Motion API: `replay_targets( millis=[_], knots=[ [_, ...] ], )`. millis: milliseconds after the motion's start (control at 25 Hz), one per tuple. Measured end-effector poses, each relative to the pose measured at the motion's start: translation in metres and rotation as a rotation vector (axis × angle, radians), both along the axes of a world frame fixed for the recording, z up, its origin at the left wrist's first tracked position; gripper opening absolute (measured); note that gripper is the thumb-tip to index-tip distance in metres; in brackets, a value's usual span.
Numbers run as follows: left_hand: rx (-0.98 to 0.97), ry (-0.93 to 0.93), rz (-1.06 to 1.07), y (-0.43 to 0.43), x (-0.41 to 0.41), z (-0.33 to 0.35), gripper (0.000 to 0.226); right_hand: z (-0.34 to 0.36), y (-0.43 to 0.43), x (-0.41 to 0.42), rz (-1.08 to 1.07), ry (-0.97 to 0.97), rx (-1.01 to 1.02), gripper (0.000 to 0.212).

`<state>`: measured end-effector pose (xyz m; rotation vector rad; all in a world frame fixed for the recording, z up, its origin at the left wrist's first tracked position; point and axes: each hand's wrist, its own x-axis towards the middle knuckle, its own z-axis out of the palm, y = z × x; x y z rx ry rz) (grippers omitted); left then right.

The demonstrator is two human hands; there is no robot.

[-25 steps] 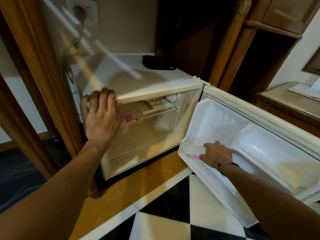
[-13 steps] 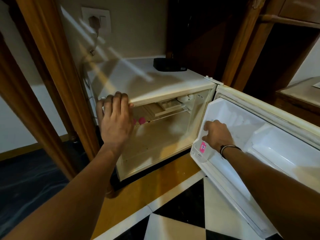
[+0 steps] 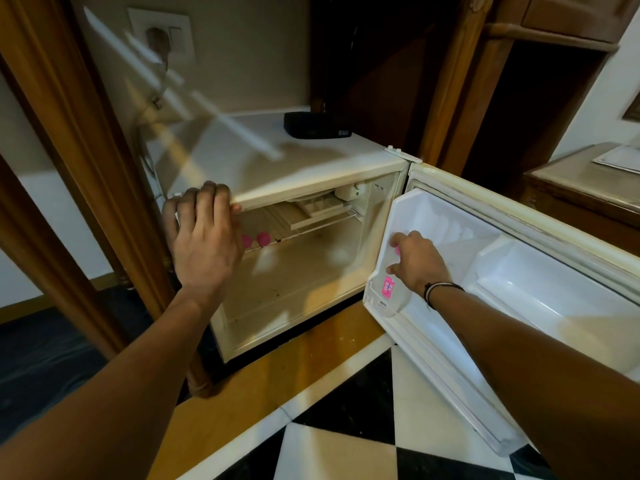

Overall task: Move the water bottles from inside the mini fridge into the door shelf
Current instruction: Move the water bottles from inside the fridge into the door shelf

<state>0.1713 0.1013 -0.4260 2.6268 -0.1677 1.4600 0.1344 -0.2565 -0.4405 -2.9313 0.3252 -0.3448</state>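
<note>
In the door shelf (image 3: 384, 308), a pink-labelled water bottle (image 3: 388, 289), writing unreadable

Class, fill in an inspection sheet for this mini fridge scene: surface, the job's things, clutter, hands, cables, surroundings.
Surface: mini fridge top white, streaked with light; door swung open to the right.
Job's things: one water bottle with pink label stands in the door shelf; two pink bottle caps show on the wire rack inside.
Clutter: black box on the fridge top.
Hands: left hand grips the fridge's top front edge; right hand rests on the shelved bottle's top.
Cables: plug in the wall socket, cord running down.
Surroundings: wooden frame, checkered floor, wooden side table.
</note>
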Motion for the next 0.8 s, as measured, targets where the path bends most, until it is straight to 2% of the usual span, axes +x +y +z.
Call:
replay_targets(
  millis=[400,480,560,680,800],
  knots=[
    [-0.003,-0.009,-0.011,0.0,-0.006,0.003,0.045,0.002,0.003,-0.003,-0.02,0.056,-0.037,0.066],
    [0.0,-0.015,-0.013,0.0,-0.006,0.003,0.044,0.003,0.006,-0.006,-0.056,0.013,-0.116,0.062],
    [0.008,-0.032,-0.013,0.002,-0.005,0.003,0.043,0.006,0.014,-0.01,-0.069,-0.119,-0.243,0.051],
    [0.052,-0.043,-0.018,0.008,0.001,0.002,0.043,0.005,0.043,-0.009,0.109,-0.282,-0.3,0.041],
    [0.091,-0.072,0.01,0.011,0.007,-0.003,0.043,-0.006,0.101,0.009,0.327,-0.247,-0.1,0.048]
  ],
)
